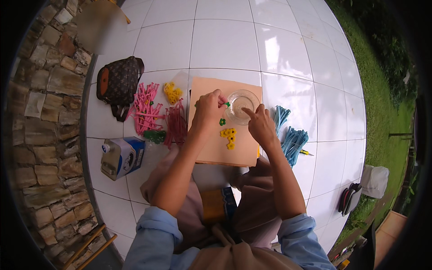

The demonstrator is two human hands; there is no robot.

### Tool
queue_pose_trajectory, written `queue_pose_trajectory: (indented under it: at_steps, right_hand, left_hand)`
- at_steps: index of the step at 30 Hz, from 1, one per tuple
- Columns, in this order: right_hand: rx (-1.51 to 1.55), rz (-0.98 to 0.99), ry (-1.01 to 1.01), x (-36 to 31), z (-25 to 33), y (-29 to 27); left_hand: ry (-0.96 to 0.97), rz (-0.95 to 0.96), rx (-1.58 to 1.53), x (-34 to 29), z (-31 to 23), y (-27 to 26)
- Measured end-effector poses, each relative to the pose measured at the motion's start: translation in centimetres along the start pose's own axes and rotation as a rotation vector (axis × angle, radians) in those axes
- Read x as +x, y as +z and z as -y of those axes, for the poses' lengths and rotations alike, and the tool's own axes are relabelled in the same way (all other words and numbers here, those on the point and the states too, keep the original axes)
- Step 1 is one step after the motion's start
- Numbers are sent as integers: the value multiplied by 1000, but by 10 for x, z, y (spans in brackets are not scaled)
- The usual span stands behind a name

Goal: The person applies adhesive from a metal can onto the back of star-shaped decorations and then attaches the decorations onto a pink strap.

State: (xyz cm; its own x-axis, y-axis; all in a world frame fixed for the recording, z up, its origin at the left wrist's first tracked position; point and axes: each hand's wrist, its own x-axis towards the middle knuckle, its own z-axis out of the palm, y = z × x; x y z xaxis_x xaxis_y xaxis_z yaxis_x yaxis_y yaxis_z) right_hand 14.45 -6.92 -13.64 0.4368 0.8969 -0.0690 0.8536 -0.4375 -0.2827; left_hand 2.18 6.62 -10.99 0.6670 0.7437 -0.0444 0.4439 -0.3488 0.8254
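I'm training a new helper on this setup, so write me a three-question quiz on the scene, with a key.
1. True or false: the left hand holds a yellow flower-shaped piece.
2. Which thing does the right hand reach to?
A. The brown backpack
B. The round glass dish
C. The yellow-handled screwdriver
3. Fill the gap: from the person's side, the blue bundles lie to the ____ of the tan cardboard.

Key:
1. False; it holds a small green piece.
2. B
3. right
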Motion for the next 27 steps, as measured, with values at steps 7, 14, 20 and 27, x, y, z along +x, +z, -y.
queue_pose_trajectory:
  at_steps: [7, 14, 20, 27]
  right_hand:
    - [-25, 0, -2, -1, 2, 7]
    - [-60, 29, -7, -4, 6, -2]
    - [114, -323, 38, 3, 36, -57]
    - [309, -502, -214, -1, 61, -76]
  left_hand:
    - [18, -182, -131, -2, -14, -14]
    - [-41, -185, -181, -3, -21, -27]
    - [-132, -137, -605, 2, -20, -28]
    - [-196, -55, -885, -10, -43, -33]
